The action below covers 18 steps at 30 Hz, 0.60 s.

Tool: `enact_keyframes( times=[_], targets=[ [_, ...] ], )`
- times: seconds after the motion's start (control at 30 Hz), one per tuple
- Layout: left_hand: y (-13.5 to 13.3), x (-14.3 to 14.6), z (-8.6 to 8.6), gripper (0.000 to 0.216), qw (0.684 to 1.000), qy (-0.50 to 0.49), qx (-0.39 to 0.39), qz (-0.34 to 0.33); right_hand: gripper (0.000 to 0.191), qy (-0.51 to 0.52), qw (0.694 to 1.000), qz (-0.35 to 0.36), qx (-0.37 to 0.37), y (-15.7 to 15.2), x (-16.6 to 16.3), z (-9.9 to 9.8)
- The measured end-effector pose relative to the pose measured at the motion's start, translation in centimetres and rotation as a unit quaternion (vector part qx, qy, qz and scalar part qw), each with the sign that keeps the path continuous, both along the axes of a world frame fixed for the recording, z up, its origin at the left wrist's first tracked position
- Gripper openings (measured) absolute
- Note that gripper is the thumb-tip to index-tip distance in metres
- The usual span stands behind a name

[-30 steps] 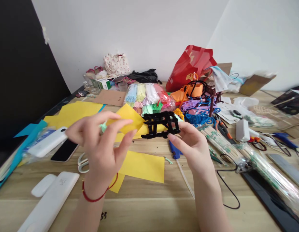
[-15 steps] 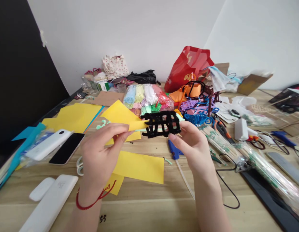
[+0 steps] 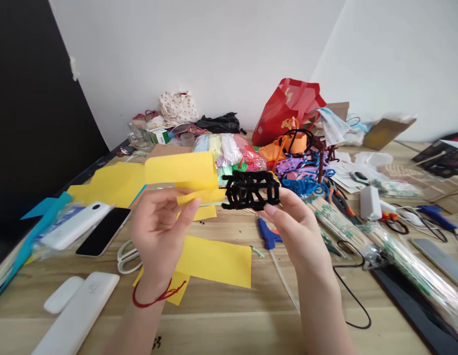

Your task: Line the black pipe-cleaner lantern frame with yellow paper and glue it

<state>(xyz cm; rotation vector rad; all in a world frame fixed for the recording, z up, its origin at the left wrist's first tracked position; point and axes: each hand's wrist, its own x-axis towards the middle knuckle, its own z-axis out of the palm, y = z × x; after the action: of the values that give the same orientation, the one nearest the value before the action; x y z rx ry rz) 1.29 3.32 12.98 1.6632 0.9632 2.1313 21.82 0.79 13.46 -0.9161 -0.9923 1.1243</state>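
- Okay, so the main thing here is a black fuzzy frame [image 3: 253, 190], an open cage made of bars, held up over the tabletop [image 3: 229, 330]. I'm using it as the middle of the clock.
- Right hand [image 3: 300, 224] is at its 3–4 o'clock side, fingers pinching that end, thumb at the lower edge.
- Left hand [image 3: 157, 224] is over at 8–9 o'clock, fingers closed on a narrow yellow strip [image 3: 201, 197], thumb in front. There's a red cord bracelet [image 3: 151, 301] on that wrist.
- The strip points at the frame's 9 o'clock end. Really close, but can't tell if they touch. A pale green strip [image 3: 214, 203] runs along its underside.
- Bigger yellow sheet [image 3: 180, 167] sits around 10 o'clock, just behind the left hand. No clue whether it's joined to the strip.
- Yellow rectangle [image 3: 217, 261] lying flat at about 7.
- Blue glue gun [image 3: 265, 231] between 5 and 6, near the right hand.
- White-handled scissors [image 3: 127, 256] near 8, partly behind the left hand; black-screened phone [image 3: 103, 231] a bit past them.
- Red bag [image 3: 291, 106] back at 1, pile of colourful craft pieces [image 3: 295, 165] around 2.
- Pliers with orange-and-black handles [image 3: 341, 202] out at 3.
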Motion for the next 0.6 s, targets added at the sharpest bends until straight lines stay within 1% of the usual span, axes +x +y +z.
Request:
enact_keyframes(
  times=[0.13,0.23,0.33,0.43,0.53,0.6],
  targets=[
    [0.1,-0.5,-0.3,0.02,0.999,-0.026,-0.02,-0.022,0.026,0.024,0.999,0.011,-0.027,-0.2,0.0,0.4],
    [-0.2,-0.1,-0.1,0.02,1.0,-0.01,-0.024,-0.01,0.026,0.021,0.999,0.038,-0.022,-0.1,0.0,0.4],
    [-0.5,0.5,0.3,0.017,0.999,0.032,0.003,-0.017,0.025,0.018,0.998,0.056,-0.02,-0.2,-0.1,0.5],
    [-0.5,0.7,0.5,0.02,0.997,0.061,0.03,-0.043,0.023,0.023,0.998,0.048,-0.031,-0.5,-0.5,0.8],
    [-0.3,0.4,0.3,0.021,0.992,0.102,-0.005,-0.073,0.024,0.021,0.998,0.046,-0.039,-0.6,-0.7,0.9],
    [-0.2,0.0,-0.1,0.016,0.987,0.128,-0.037,-0.088,0.026,0.002,0.999,0.021,-0.042,-0.3,-0.4,0.6]
  ],
)
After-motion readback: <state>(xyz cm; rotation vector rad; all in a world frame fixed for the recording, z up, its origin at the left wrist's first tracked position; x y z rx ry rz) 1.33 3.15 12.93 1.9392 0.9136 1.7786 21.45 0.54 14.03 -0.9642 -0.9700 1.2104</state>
